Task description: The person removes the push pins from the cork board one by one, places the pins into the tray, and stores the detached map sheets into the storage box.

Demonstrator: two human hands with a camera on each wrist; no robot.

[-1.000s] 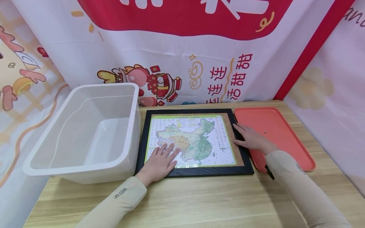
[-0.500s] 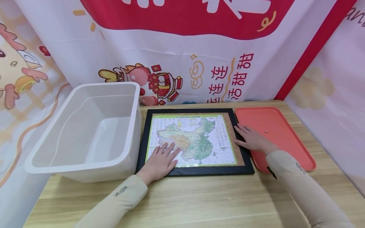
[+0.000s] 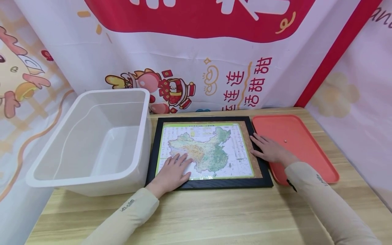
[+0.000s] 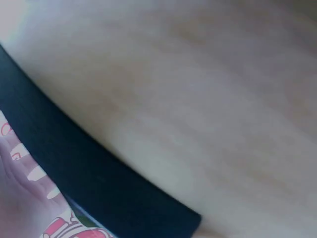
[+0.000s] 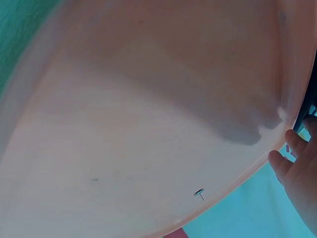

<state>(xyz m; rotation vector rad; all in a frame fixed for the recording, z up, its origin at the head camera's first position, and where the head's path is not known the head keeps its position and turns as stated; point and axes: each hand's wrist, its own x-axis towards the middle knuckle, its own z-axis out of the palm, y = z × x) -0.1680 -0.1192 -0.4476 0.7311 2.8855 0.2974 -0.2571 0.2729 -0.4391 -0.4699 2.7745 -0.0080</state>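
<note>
A map (image 3: 211, 146) with a green border lies flat over a cork board (image 3: 256, 172) in a black frame (image 3: 226, 184). My left hand (image 3: 170, 174) rests on the map's lower left part and the frame's front bar, fingers spread. At the frame's right bar lies my right hand (image 3: 270, 150), its fingertips reaching the bar and cork edge. In the left wrist view, the black frame (image 4: 94, 163) crosses the picture, with part of the left hand (image 4: 25, 198) at the corner. A thumbtack (image 5: 199, 192) lies on the tray, near the right hand (image 5: 303, 173) in the right wrist view.
A large white plastic bin (image 3: 143, 143) stands left of the frame. To the right lies a red tray (image 3: 301, 146), partly under the right forearm. The wooden table (image 3: 226, 217) extends in front. A printed cloth (image 3: 183, 51) hangs behind.
</note>
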